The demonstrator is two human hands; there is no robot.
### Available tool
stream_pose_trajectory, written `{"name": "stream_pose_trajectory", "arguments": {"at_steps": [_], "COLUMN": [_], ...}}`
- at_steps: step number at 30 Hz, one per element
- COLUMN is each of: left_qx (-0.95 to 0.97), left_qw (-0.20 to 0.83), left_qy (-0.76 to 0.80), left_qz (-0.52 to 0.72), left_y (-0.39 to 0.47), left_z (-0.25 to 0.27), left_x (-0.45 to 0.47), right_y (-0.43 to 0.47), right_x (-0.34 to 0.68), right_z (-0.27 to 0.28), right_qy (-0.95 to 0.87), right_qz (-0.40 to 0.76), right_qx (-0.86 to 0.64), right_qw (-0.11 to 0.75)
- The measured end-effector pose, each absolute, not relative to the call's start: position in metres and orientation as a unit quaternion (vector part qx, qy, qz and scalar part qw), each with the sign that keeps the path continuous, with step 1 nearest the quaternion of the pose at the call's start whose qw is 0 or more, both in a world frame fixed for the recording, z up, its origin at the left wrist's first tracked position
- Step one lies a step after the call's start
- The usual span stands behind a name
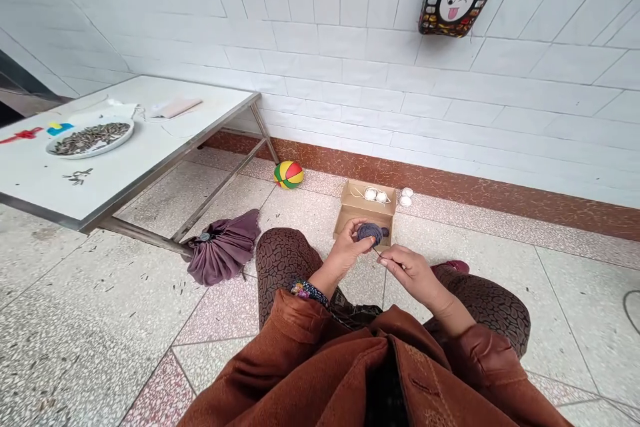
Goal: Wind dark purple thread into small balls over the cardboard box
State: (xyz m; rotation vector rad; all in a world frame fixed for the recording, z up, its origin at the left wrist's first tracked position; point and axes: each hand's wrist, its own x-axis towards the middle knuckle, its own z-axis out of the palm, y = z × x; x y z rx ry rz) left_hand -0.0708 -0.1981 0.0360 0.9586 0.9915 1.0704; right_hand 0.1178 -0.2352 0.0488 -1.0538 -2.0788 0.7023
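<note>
A ball of dark grey-purple yarn (369, 233) rests in the fingers of my left hand (351, 240), which is closed around its near left side. My right hand (407, 272) pinches a dark strand of yarn (377, 252) that runs from the ball, just below and to the right of it. Beyond the hands an open cardboard box (345, 217) stands on the floor. White yarn balls (375, 195) lie on its raised flap, and a small dark thing (385, 231) inside it is partly hidden by the ball.
More white balls (406, 197) lie right of the box. A colourful ball (289, 175) and purple cloth bundle (225, 247) sit by the white table (165, 147), which holds a plate (127, 137) of seeds. A black basket (457, 3) hangs on the tiled wall.
</note>
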Motion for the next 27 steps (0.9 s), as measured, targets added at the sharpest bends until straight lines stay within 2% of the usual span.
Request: {"name": "stream_pose_trajectory", "arguments": {"at_steps": [5,9,12,16,19,23,27], "left_qx": [0.496,0.589,0.631,0.583,0.511,0.445,0.467], "left_qw": [0.589,0.505,0.527,0.66,0.707,0.695,0.634], "left_qy": [0.44,0.447,0.405,0.315,0.298,0.348,0.429], "left_qz": [0.461,0.445,0.4,0.355,0.388,0.445,0.443], "left_y": [-0.197,-0.198,-0.202,-0.206,-0.206,-0.202,-0.196], "left_z": [0.038,0.039,0.041,0.042,0.039,0.032,0.024], "left_x": [-0.071,-0.074,-0.075,-0.072,-0.071,-0.072,-0.074], "right_y": [-0.243,-0.24,-0.22,-0.184,-0.176,-0.202,-0.236], "right_x": [0.122,0.118,0.117,0.121,0.122,0.116,0.111], "right_z": [0.084,0.1,0.102,0.075,0.037,-0.003,-0.006], "right_qy": [-0.822,-0.797,-0.761,-0.696,-0.663,-0.677,-0.733], "right_qz": [0.266,0.291,0.305,0.31,0.341,0.352,0.358], "right_qx": [-0.386,-0.385,-0.416,-0.483,-0.524,-0.522,-0.455], "right_qw": [0.324,0.364,0.394,0.433,0.412,0.381,0.356]}}
